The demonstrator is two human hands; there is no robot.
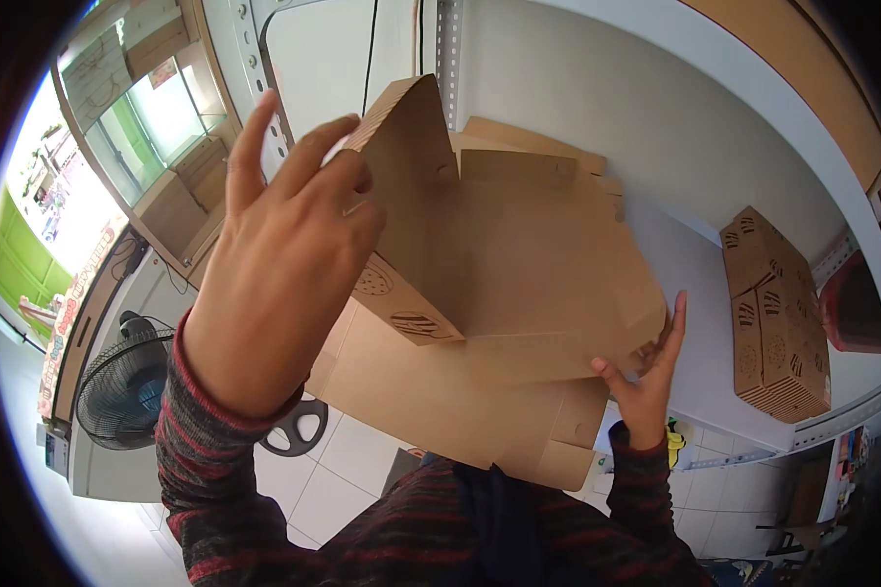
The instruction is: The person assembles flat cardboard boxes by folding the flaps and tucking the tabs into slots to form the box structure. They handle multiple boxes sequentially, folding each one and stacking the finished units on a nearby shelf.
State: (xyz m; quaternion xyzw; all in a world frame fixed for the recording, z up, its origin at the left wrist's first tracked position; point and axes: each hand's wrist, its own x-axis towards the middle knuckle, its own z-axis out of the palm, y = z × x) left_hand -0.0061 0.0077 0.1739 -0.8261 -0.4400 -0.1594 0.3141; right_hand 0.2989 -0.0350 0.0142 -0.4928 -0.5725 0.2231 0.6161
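A partly folded brown cardboard box [548, 245] sits before me, its inside facing up. One wide panel stands raised on its left, with dark printed drawings on the outer face. My left hand [289, 245] grips the upper edge of that panel, index finger stretched up and the other fingers bent at the cardboard. At the near right corner, my right hand [648, 377] pinches the box wall, thumb on the near side and a finger pointing up. Its other fingertips are partly hidden by the corner. Under the box lies a flat cardboard sheet [440, 391], reaching toward my body.
Folded printed boxes [768, 313] stand on the grey shelf [690, 352] at right, beside a dark red container [857, 303]. A black fan [125, 386] is at left, below a wooden display cabinet [191, 186]. Perforated metal posts [448, 59] rise behind the box.
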